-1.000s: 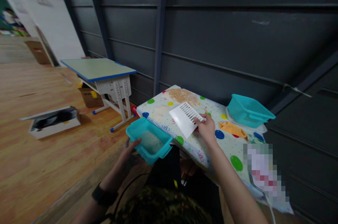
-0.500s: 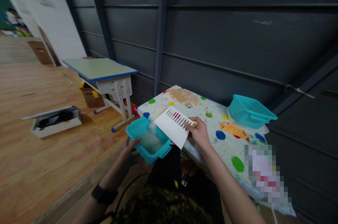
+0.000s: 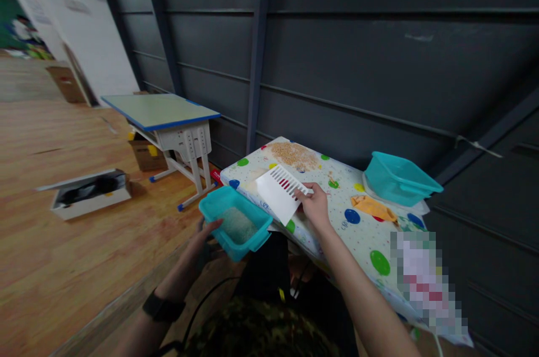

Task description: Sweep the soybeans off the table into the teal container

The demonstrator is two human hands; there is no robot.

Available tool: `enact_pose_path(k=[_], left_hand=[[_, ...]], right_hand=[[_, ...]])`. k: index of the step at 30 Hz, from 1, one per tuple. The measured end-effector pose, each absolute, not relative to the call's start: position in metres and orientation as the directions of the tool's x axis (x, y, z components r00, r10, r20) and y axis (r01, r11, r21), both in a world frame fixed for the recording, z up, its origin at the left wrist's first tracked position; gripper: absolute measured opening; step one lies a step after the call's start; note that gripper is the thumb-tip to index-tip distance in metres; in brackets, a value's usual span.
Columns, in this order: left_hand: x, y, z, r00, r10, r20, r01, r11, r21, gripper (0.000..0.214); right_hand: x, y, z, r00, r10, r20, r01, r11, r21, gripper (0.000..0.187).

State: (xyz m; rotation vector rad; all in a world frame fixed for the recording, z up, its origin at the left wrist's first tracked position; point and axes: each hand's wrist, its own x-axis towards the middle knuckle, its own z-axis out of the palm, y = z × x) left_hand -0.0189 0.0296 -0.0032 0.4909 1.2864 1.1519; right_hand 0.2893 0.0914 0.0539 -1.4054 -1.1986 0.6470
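My left hand [image 3: 206, 233] grips the near left side of a teal plastic bin [image 3: 261, 237], its thumb over the rim and the other fingers hidden below. White rice-like grains [image 3: 238, 227] lie heaped inside the bin, which is held beside the table's front left edge. In my right hand [image 3: 315, 204] is a flat white slotted plate [image 3: 275, 197], pinched at its slotted end. Its plain end points toward the bin, and no grains fall from it. Behind the plate, a pile of tan grains [image 3: 292, 155] is spread on the tabletop.
A patterned cloth covers the table [image 3: 324, 233]. A second teal bin [image 3: 400, 180], an orange cloth [image 3: 373, 208] and a blurred-out packet [image 3: 425, 278] sit to the right. A desk [image 3: 164, 110] and an open white box [image 3: 90, 194] stand left; a dark wall [image 3: 337, 65] rises behind.
Grains were pouring off the white plate into the bin; the stream has stopped. My right hand has moved the plate slightly up and right, away from the bin. My left hand keeps its hold.
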Motion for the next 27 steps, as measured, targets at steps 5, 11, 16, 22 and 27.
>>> enact_pose_path(k=[5,11,16,22,27], left_hand=[[-0.020,0.030,-0.004,-0.149,0.865,-0.478,-0.383,0.395,0.835,0.089],[-0.020,0.029,-0.003,-0.126,0.873,-0.472,-0.375,0.398,0.837,0.089],[-0.020,0.030,-0.003,-0.141,0.865,-0.481,-0.374,0.403,0.835,0.095],[-0.022,0.028,0.005,-0.122,0.873,-0.471,-0.355,0.405,0.843,0.083],[-0.025,0.028,0.009,-0.130,0.870,-0.475,-0.340,0.411,0.846,0.081]], right_hand=[[0.277,0.082,0.064,0.259,0.953,0.159,0.144,0.125,-0.982,0.042],[0.279,0.086,0.072,0.287,0.946,0.153,0.121,0.123,-0.985,0.044],[0.283,0.104,0.070,0.324,0.917,0.232,0.252,0.153,-0.956,0.040],[0.280,0.115,0.072,0.259,0.932,0.255,0.303,0.172,-0.937,0.038],[0.276,0.114,0.081,0.155,0.962,0.226,0.245,0.184,-0.952,0.040]])
